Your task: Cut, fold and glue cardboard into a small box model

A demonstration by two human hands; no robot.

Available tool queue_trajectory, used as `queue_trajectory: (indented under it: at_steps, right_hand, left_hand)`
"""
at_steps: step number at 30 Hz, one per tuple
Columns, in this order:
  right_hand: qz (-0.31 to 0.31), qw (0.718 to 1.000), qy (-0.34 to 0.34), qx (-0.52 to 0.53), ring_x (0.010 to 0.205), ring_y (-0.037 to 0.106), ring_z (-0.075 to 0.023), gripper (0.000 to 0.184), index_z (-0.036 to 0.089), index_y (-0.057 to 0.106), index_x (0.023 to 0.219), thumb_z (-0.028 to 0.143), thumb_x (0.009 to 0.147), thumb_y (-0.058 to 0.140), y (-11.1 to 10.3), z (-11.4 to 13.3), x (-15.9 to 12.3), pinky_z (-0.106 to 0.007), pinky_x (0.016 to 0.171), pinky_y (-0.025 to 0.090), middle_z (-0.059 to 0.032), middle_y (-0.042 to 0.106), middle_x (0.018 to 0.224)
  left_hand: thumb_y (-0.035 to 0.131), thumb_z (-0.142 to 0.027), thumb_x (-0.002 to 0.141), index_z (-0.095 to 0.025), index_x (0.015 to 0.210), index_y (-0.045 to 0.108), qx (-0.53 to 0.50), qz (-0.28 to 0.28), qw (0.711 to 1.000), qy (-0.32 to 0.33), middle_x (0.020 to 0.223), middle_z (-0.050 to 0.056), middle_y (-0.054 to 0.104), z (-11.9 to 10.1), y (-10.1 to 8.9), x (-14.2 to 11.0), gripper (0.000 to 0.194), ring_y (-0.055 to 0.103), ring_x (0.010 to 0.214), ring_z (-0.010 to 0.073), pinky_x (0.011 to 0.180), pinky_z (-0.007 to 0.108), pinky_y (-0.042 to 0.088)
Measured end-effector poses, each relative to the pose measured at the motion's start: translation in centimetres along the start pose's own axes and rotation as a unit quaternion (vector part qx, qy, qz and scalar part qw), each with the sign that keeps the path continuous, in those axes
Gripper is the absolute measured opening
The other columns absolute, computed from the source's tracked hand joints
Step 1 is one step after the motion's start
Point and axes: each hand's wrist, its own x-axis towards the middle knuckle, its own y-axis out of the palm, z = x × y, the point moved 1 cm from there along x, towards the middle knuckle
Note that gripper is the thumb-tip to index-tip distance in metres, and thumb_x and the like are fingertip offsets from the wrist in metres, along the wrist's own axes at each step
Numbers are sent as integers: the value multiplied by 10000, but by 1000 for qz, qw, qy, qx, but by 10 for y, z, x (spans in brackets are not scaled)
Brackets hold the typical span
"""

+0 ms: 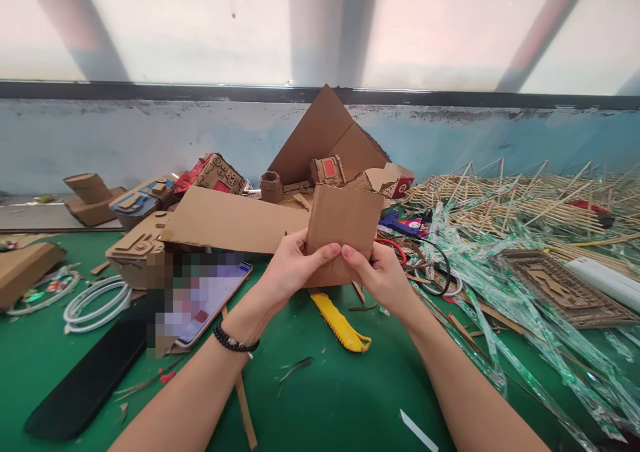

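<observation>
A brown piece of cardboard (345, 219) is held up over the middle of the table between both hands. My left hand (295, 265) grips its left side, thumb pressed on the near face. On the other side my right hand (383, 272) holds it likewise, the two thumb tips almost meeting at the lower middle. Fingers behind the piece are hidden. Just below the hands, a yellow utility knife (343, 325) lies on the green tabletop (310, 405). Behind the left hand rests a long flat cardboard strip (230, 222).
Bamboo sticks (500, 195) and clear plastic wrappers (480, 285) heap up on the right. A blue glue gun (400, 223) lies behind my right hand. To the left are a phone (215, 302), a coiled white cable (97, 302) and cardboard boxes (137, 252). A large cardboard sheet (325, 125) leans against the wall.
</observation>
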Motion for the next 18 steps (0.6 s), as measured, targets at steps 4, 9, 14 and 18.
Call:
queue_trajectory:
  at_steps: [4,9,14,18]
  right_hand:
    - [26,998,6,49,672,544,-168,536,205,721,1013,727,891,720,-3,2,5,-271,567,455,-7,627,745]
    - [22,999,-26,-4,689,487,-151,423,207,719,974,627,977,674,-4,3,4,-266,606,413,1,598,768]
    - [9,999,-38,35,560,316,-109,488,230,516,717,623,975,648,2,6,-2,-267,515,284,53,381,624]
    - [-14,998,-66,19,541,279,-102,537,238,429,636,605,965,641,4,7,-4,-274,500,246,56,341,576]
  left_hand:
    - [942,-541,765,-175,1142,817,-17,-30,999,8,1192,108,835,-8,-5,-1,540,760,1048,280,836,311,591]
    - [974,-485,739,-179,1169,799,-42,-31,999,10,1207,115,832,-9,-9,0,555,767,1088,295,865,331,611]
    - [1024,-422,668,-147,1124,787,-69,-15,997,-37,1152,130,836,-2,-2,-2,583,779,988,262,851,336,615]
    - [1037,-400,629,-143,1089,802,-107,-10,993,-53,1108,119,838,2,7,-5,577,781,961,256,867,346,616]
